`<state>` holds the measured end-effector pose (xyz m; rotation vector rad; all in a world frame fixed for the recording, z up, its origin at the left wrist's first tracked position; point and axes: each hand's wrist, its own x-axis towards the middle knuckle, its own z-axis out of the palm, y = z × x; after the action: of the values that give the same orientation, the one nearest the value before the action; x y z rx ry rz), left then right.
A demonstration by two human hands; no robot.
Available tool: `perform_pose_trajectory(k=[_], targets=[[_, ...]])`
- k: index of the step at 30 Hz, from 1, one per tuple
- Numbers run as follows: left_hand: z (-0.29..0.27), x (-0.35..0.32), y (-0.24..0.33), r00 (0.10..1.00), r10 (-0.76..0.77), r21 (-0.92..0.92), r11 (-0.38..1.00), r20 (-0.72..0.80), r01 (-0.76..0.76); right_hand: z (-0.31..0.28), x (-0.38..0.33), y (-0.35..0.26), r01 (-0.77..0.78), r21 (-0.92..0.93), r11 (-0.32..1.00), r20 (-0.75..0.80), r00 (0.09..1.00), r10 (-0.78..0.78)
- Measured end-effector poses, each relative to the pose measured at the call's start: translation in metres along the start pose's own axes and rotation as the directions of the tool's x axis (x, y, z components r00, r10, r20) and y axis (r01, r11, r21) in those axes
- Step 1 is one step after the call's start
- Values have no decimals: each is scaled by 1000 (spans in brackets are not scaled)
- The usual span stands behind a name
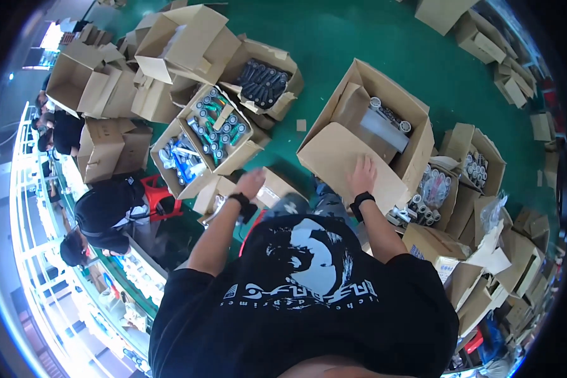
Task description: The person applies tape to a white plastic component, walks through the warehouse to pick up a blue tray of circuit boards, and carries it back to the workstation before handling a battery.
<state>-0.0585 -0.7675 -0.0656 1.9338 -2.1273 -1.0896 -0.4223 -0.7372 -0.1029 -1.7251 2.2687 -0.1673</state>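
Observation:
My right hand (pixel 363 176) lies flat, fingers apart, on the wide flap (pixel 343 154) of a large cardboard box (pixel 416 142). Inside that box are several cylindrical parts with pale round ends (pixel 404 126) and a whitish sheet (pixel 384 129); the flap hides the near part. My left hand (pixel 251 183) is a little blurred, its fingers loosely stretched, and I see nothing in it. It hovers by a small cardboard box (pixel 274 187) in front of my legs. Beyond it stands a carton of green and black cylinders with round ends (pixel 217 129).
Open cartons crowd the left, one with dark cylindrical parts (pixel 264 82). At the right, cartons hold bagged parts (pixel 436 186) and pale-ended parts (pixel 475 170). A person in black (pixel 110 208) sits by a red stool (pixel 160 198) at a lit workbench. The floor (pixel 327 38) is green.

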Motion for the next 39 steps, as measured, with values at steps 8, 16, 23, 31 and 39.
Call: perform_pose_trajectory(k=[8, 16, 23, 31, 39], targets=[[-107, 60, 42, 979, -18, -87, 996, -205, 0, 12, 20, -6, -94, -106, 990, 187, 976, 112], [-77, -3, -245, 593, -518, 528, 831, 616, 177, -14, 98, -64, -477, -207, 854, 404, 754, 519], [-131, 198, -289, 857, -276, 476, 878, 436, 41, 21, 136, -93, -691, -234, 683, 271, 629, 729], [-206, 365, -195, 992, -38, -154, 987, 116, 56, 9, 167, -90, -560, -410, 720, 420, 585, 694], [-135, 273, -382, 927, -244, 345, 928, 285, 138, 12, 186, -109, -467, -503, 727, 417, 605, 678]])
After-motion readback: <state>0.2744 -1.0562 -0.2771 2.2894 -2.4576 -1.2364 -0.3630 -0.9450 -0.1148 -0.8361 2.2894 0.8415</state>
